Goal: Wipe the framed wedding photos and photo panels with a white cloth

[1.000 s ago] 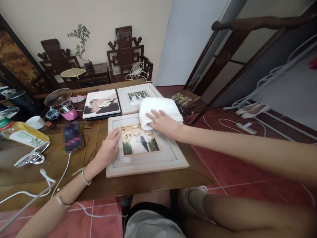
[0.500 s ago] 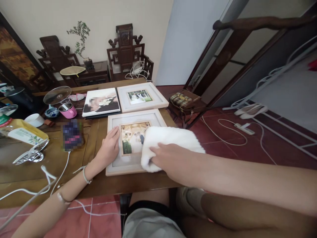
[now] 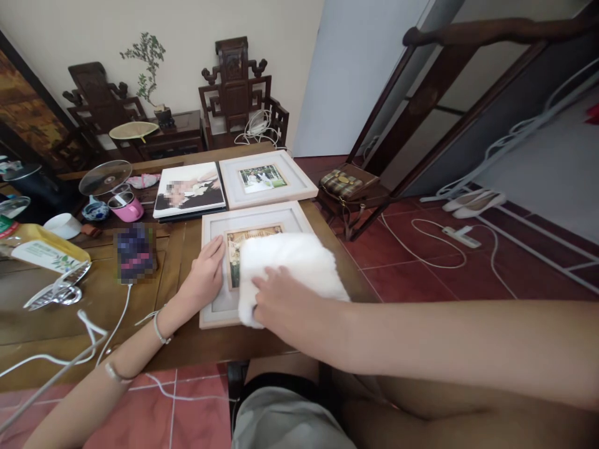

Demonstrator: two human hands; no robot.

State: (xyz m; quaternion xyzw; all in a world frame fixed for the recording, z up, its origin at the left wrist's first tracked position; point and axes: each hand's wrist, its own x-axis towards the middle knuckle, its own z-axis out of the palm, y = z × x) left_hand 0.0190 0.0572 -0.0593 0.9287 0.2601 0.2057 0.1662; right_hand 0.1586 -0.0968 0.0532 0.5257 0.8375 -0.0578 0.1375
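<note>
One cloth (image 3: pixel 299 255) on the near frame (image 3: pixel 219 308)

Two bare hands are in view. The left hand (image 3: pixel 204 277), left of centre, lies with fingers nearly straight over the near frame's left side. The right hand (image 3: pixel 283 299), just below centre, is part-curled and has hold of the white cloth, which covers the right part of that frame's photo (image 3: pixel 233 268).

Two frames lie on the worktop (image 3: pixel 201 346), in the middle of the picture; the far frame (image 3: pixel 298 178) also holds one photo (image 3: pixel 262 179). One book (image 3: pixel 196 196) sits left of it.

At left are one bottle (image 3: pixel 51 246) containing yellow liquid, one pink mug (image 3: pixel 128 211) with something too small to tell inside, one blue-and-white bowl (image 3: pixel 96 210) whose contents cannot be made out, and one blurred-out device (image 3: pixel 135 252) on a white cable (image 3: pixel 122 315).

Upper left, one pot (image 3: pixel 163 115) holds one small tree (image 3: pixel 147 65). Two white shoes (image 3: pixel 473 202) show at right. One plaid bag (image 3: pixel 346 184), right of the frames, sits on a chair (image 3: pixel 440 75).
</note>
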